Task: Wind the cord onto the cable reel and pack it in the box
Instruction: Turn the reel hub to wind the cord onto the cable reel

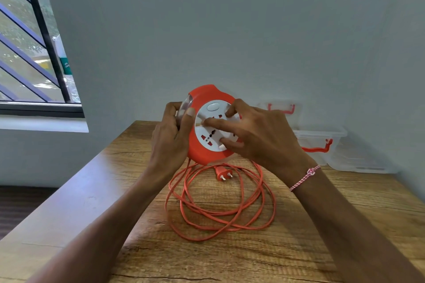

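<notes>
An orange cable reel with a white socket face is held upright above the wooden table. My left hand grips its left edge, thumb on the rim. The fingers of my right hand press on the white face and its winding knob. The orange cord hangs from the reel's underside and lies in several loose loops on the table. Its two-pin plug rests inside the loops. A clear plastic box with red latches stands at the back right.
The box's clear lid with a red clip leans against the grey wall behind my right hand. A barred window is at the left. The table's left edge runs diagonally, with dark floor beyond it.
</notes>
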A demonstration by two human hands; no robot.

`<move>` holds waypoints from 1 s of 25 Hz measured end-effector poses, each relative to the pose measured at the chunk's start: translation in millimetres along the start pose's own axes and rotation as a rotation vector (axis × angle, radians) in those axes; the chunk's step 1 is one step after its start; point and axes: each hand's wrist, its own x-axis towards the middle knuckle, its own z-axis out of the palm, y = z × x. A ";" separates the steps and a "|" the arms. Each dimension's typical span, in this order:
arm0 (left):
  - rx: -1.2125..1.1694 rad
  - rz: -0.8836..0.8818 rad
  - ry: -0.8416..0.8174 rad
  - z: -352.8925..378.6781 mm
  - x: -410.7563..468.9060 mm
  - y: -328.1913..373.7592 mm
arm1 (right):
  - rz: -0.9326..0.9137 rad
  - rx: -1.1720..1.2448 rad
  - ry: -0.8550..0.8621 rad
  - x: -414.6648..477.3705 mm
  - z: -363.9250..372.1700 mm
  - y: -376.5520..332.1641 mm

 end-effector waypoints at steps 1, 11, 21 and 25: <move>0.003 0.007 0.002 1.3 -1.1 0.9 | 0.028 0.020 0.015 -0.3 0.8 0.4; 0.062 0.049 0.007 8.9 -8.4 1.5 | 0.642 0.524 0.046 6.1 11.8 -25.2; 0.007 -0.007 0.060 -0.7 1.5 -1.9 | 0.001 0.051 -0.057 -4.8 10.8 0.6; 0.004 -0.001 0.035 1.5 -0.3 -1.0 | -0.035 -0.075 -0.034 -4.4 9.8 -3.3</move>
